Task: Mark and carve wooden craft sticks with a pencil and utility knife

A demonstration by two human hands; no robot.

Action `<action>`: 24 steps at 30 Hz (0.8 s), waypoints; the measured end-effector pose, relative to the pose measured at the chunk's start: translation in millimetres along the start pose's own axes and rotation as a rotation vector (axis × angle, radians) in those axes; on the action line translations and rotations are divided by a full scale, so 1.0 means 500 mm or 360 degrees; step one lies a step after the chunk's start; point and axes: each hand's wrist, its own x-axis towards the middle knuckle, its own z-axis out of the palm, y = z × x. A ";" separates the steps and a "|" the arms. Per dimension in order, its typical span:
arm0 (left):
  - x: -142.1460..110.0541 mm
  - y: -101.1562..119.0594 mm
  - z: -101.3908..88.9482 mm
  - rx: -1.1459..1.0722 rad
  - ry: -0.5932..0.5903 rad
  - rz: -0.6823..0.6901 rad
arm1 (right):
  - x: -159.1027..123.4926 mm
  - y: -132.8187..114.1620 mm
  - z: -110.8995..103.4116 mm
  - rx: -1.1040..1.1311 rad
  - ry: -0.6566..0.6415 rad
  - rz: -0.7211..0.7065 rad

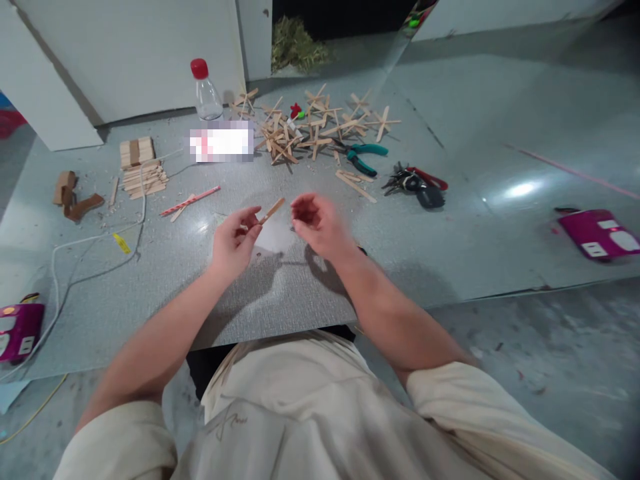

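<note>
My left hand (pixel 236 241) pinches one end of a flat wooden craft stick (pixel 273 210) between thumb and fingertips. The stick slants up to the right above the table. Just beyond its free end is my right hand (pixel 320 223), slightly blurred, with curled fingers apart from the thumb and no object visible in it. Loose craft sticks (pixel 356 185) lie beyond my right hand. Farther back is a heap of crossed craft sticks (pixel 285 139). A red-and-white striped pencil (pixel 190 201) lies across another stick, to the left of my left hand.
Teal-handled pliers (pixel 367 151) and a bunch of keys (pixel 415 187) lie at right. Bundled craft sticks (pixel 144 181), a white cable (pixel 56 267) and brown tape (pixel 75 200) are left. A red-capped bottle (pixel 207 97) stands behind. Purple power boxes (pixel 597 233) sit on both sides.
</note>
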 end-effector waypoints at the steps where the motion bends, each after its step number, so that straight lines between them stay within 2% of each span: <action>1: 0.001 -0.008 0.002 -0.0063 -0.0018 -0.0068 | 0.008 -0.001 -0.022 -0.0219 -0.0007 -0.0036; 3: 0.001 -0.022 0.004 -0.0176 -0.0048 -0.0178 | 0.023 -0.002 -0.067 -0.0682 0.0087 -0.0033; 5: 0.000 -0.030 0.005 -0.0267 -0.0067 -0.0258 | 0.035 -0.002 -0.104 -0.1151 0.0371 -0.0016; 8: -0.001 -0.029 0.005 -0.0353 -0.0079 -0.0338 | 0.038 0.002 -0.130 -0.1470 0.0463 0.0029; 11: 0.001 -0.020 0.003 -0.0384 -0.0058 -0.0379 | 0.030 0.009 -0.127 -0.1504 0.0307 0.0070; 15: 0.002 -0.009 0.001 -0.0374 0.0001 -0.0397 | 0.003 0.017 -0.122 -0.1647 -0.0042 0.0024; 20: -0.003 0.011 -0.005 -0.0308 0.0165 -0.0373 | -0.051 0.015 -0.140 -0.1876 -0.0445 0.0094; 24: -0.007 0.030 -0.005 -0.0238 0.0257 -0.0328 | -0.076 0.020 -0.142 -0.1906 -0.0531 0.0154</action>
